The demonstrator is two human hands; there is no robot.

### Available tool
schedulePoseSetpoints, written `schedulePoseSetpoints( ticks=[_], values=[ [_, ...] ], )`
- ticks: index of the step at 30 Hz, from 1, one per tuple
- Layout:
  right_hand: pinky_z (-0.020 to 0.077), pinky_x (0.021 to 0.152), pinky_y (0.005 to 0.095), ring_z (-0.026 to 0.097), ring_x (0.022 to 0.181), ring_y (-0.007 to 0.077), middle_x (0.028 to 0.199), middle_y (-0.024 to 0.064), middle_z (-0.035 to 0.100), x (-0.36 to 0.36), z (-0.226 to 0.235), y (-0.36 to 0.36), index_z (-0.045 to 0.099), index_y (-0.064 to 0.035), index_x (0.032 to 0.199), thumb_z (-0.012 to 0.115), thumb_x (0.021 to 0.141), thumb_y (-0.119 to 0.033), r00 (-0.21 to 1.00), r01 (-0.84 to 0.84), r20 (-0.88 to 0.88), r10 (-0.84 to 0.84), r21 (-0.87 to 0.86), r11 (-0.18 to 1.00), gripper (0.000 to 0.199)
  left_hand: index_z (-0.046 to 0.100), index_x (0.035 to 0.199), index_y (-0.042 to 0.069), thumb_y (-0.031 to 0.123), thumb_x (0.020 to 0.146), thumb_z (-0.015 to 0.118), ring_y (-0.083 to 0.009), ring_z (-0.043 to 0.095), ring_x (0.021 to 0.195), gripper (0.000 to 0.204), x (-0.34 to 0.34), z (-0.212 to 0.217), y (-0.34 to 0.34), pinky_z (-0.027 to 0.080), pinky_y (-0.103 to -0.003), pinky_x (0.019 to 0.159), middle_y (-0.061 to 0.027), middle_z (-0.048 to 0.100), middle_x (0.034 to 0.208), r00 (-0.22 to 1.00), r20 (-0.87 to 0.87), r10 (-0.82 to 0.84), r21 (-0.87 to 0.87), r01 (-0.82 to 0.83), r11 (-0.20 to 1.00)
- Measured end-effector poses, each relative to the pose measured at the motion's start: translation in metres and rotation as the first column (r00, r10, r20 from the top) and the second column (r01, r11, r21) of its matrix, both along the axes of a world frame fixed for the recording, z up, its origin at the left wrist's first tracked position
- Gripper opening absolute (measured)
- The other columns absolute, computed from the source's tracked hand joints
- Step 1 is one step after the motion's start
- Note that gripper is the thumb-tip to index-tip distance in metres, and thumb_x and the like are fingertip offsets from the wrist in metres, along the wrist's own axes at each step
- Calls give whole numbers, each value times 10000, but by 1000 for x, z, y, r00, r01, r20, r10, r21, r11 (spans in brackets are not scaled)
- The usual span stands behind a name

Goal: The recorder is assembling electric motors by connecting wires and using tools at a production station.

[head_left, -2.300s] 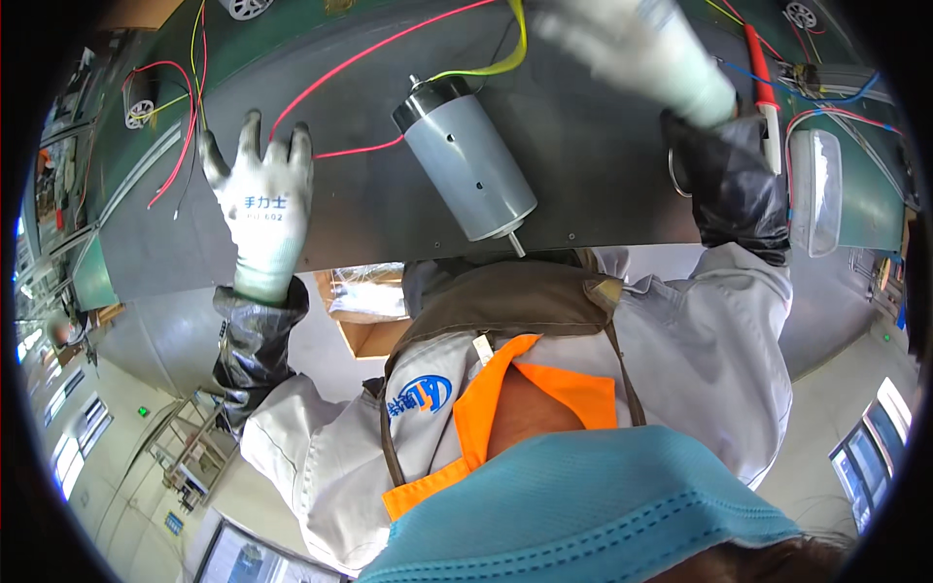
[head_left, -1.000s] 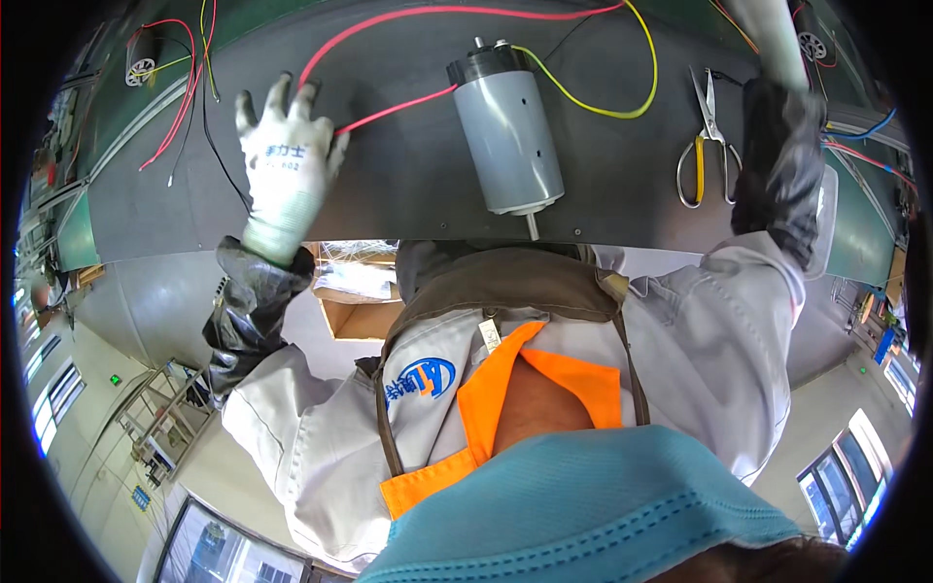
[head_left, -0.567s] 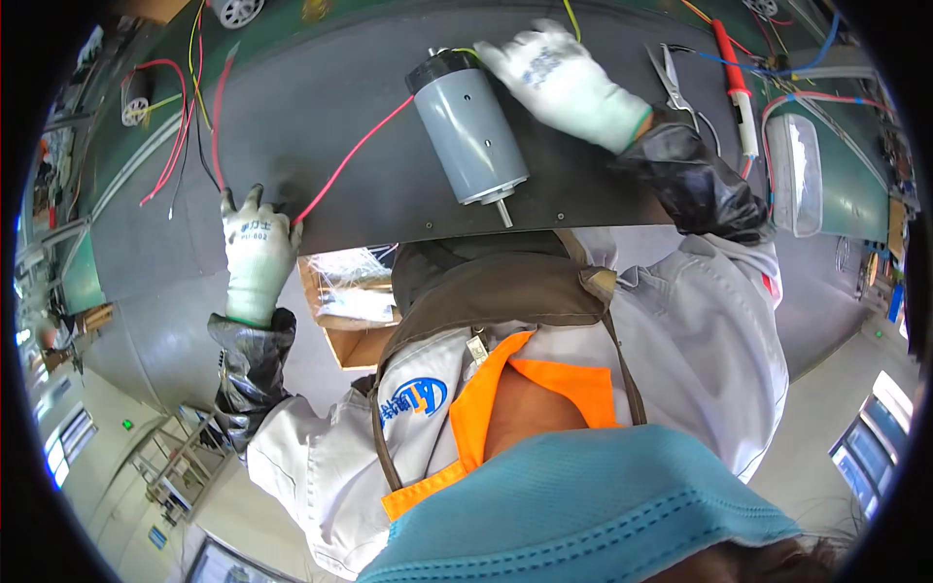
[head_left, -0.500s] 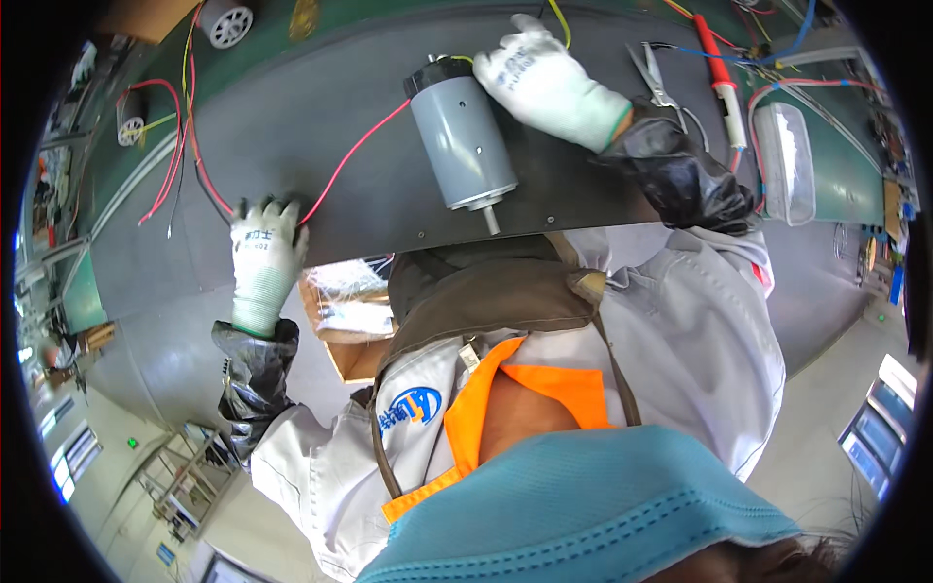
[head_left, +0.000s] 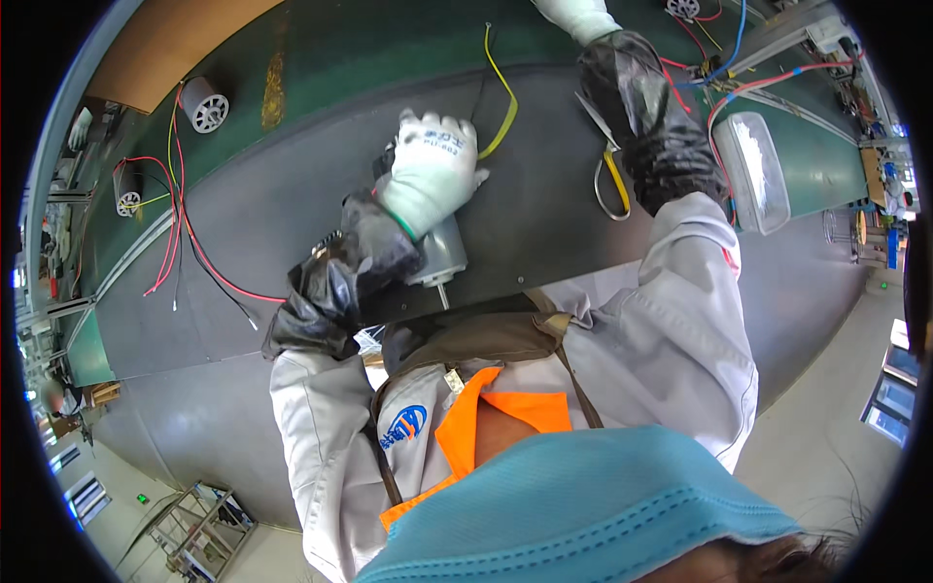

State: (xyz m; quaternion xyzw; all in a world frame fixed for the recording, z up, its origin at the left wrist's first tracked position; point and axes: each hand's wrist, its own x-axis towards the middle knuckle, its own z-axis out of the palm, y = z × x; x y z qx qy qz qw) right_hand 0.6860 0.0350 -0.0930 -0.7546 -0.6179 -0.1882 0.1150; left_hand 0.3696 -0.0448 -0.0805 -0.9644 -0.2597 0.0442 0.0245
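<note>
My left hand [head_left: 432,170], in a white glove, lies over the upper end of a grey cylindrical motor [head_left: 444,251] and grips it. The motor's metal shaft points toward me near the table's front edge. My right hand [head_left: 578,15], also gloved, reaches to the far edge of the picture, where its fingers are cut off. A yellow wire [head_left: 511,107] runs away from the motor beside my left hand. Scissors [head_left: 610,160] lie on the table next to my right forearm.
Two smaller grey motor housings [head_left: 205,107] with red, yellow and black wires stand at the far left. A clear plastic box [head_left: 756,170] sits at the right, beside a red cable [head_left: 777,85]. Cardboard [head_left: 175,44] is at the back left.
My left hand has left the red wire and moved right onto the motor. My right hand has moved off the motor's end and reached far forward to the right.
</note>
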Motion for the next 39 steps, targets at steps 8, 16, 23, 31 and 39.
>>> schedulePoseSetpoints(
  ticks=[8,16,23,31,39],
  values=[
    [487,936,499,634,1098,332,1143,181,696,61,-45,39,725,-106,951,524,915,-190,967,-21,255,11,37,999,221,685,1082,51,185,945,659,-341,649,790,193,-42,-22,19,500,-431,750,-128,664,809,794,524,310,-350,-131,928],
    [546,718,449,694,843,292,981,104,694,80,-92,180,693,-84,972,565,1001,-398,-598,65,-749,285,309,949,340,660,990,55,123,870,675,-389,642,825,138,-19,-10,28,496,-486,762,-162,659,816,771,531,351,-424,-116,898],
    [549,781,496,670,935,299,1091,75,695,80,-69,234,654,-122,1178,502,1030,-387,-464,154,-857,224,172,973,339,624,905,75,151,858,660,-333,672,811,96,31,-15,58,492,-467,759,-120,683,811,874,373,311,-223,-240,945],
    [538,566,348,654,688,243,941,134,698,1,22,262,620,13,1169,529,1027,-138,238,-230,-922,306,253,940,227,649,976,72,92,831,590,-297,693,853,157,57,-25,65,485,-443,789,-115,705,855,975,149,164,-205,-131,970],
    [540,864,497,688,1018,430,1084,226,728,-5,39,169,747,-17,1029,659,877,-482,970,-241,-97,222,-453,858,497,677,847,164,164,846,616,-261,643,777,61,9,-18,51,461,-441,726,-38,649,766,931,359,-56,-52,81,995]
  ],
)
